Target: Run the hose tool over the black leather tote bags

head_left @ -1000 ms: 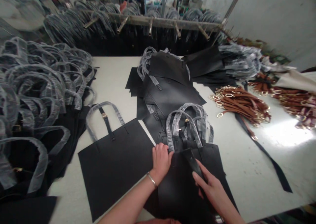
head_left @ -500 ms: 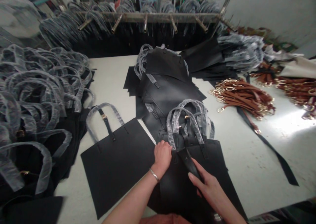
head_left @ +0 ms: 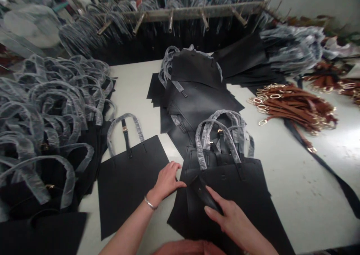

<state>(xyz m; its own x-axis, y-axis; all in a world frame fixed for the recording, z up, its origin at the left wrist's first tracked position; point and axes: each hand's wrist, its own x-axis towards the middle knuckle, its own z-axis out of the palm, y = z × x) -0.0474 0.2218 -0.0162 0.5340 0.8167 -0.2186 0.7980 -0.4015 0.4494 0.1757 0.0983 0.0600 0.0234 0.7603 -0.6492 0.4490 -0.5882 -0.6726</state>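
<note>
On the left lies a flat black bag panel [head_left: 126, 187] with a plastic-wrapped handle and a buckled strap at its top. My left hand [head_left: 167, 182] rests over its right edge, thumb and fingers apart. To the right is a stack of black bag panels [head_left: 247, 195], with several plastic-wrapped handles [head_left: 201, 146] standing up at its top edge. My right hand [head_left: 229, 213] is closed around a folded black leather strip [head_left: 206, 197] above the front panel. The strip's lower end is hidden by the hand.
More black panels [head_left: 197, 97] are piled behind. At the left edge lies a heap of wrapped handles [head_left: 56, 93]. Brown straps with gold clips [head_left: 300, 107] lie at the right, near a long black strap [head_left: 334, 176]. A metal rack [head_left: 185, 14] spans the back.
My left hand has moved left and down, off the stack's top edge, and its fingers have spread. My right hand, still gripping the strip, has shifted slightly left. The view has turned a little.
</note>
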